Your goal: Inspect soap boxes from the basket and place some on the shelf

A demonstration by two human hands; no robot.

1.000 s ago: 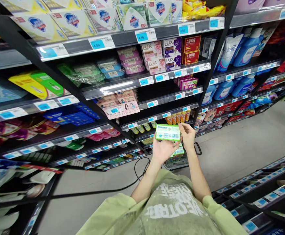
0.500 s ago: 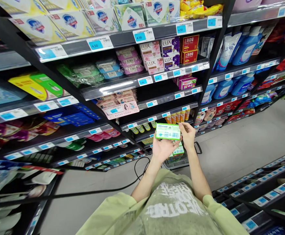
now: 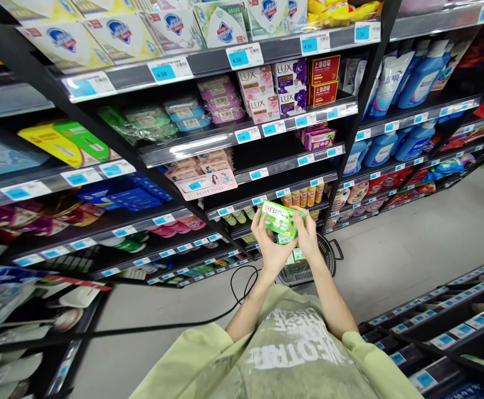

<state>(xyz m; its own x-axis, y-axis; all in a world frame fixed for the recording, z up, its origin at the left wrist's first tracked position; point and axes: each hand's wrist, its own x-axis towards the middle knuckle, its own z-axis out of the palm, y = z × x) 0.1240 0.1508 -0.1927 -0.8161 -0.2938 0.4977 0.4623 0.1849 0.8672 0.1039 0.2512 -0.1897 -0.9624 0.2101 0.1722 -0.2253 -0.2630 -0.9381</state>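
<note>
A green soap box (image 3: 280, 218) with red and white lettering is held up in front of the shelves, its printed front turned toward me. My left hand (image 3: 269, 247) grips its left end and lower edge. On its right end, the fingers of my right hand (image 3: 307, 231) are closed. Below both hands a grey shopping basket (image 3: 330, 256) stands on the floor, partly hidden by my forearms. Inside it lie several similar green boxes (image 3: 299, 255).
Shelves ahead carry LUX soap boxes (image 3: 258, 94), red boxes (image 3: 324, 80), orange-yellow bottles (image 3: 303, 197) and blue detergent bottles (image 3: 422, 77). A black cable (image 3: 162, 328) crosses the floor at left. Another shelf rack (image 3: 445, 332) stands at lower right.
The green box has been turned over, from its pale barcode side to its printed front. Both hands have shifted their grip on its ends, and more of the basket shows.
</note>
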